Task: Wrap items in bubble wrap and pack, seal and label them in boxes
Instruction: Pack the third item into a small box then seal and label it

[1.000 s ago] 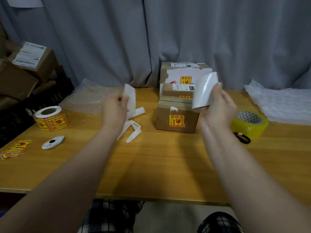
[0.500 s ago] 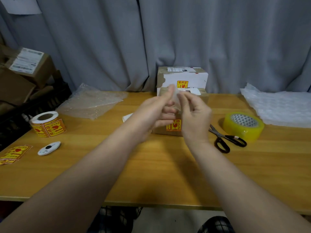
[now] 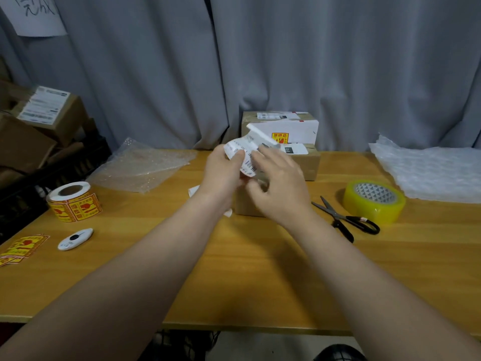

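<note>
Shipping label point(image 3: 246, 158), curled with its print showing, is pinched under the thumb of the left hand point(image 3: 221, 173). Its long axis slants down toward the right hand point(image 3: 281, 188), whose fingers meet its edge, grip unclear. The small box point(image 3: 243, 204) waits directly beneath. A second ago the hands were held apart.

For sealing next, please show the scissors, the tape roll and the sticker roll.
scissors point(image 3: 337, 217): head view, at the pivot.
tape roll point(image 3: 372, 211): head view, outer yellow side.
sticker roll point(image 3: 78, 208): head view, printed side.
</note>
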Tool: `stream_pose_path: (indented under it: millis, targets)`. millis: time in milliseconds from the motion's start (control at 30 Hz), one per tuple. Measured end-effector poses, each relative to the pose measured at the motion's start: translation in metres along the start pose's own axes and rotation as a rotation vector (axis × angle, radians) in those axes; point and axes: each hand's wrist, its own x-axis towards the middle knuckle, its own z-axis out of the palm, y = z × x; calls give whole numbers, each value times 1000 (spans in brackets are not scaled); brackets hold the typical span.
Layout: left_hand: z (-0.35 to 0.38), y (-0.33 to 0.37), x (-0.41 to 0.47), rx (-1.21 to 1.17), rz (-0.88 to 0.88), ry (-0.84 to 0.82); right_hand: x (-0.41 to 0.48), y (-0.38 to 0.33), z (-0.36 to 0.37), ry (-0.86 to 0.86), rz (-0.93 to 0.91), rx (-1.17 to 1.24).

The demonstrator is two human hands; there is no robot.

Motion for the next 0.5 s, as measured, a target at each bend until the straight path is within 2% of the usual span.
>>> stream_pose_path:
  millis: [100, 133, 267, 500]
  targets:
    - [-11, 1, 9, 218, 170, -137, 13, 14, -14, 207, 163, -3]
    - [-12, 3, 12, 278, 196, -174, 20, 18, -19, 211, 225, -5]
    - [-10, 14, 26, 393, 237, -285, 48, 33, -33, 84, 536, 318]
    - [-3, 13, 52, 528, 81, -240, 65, 61, -32, 17, 759, 552]
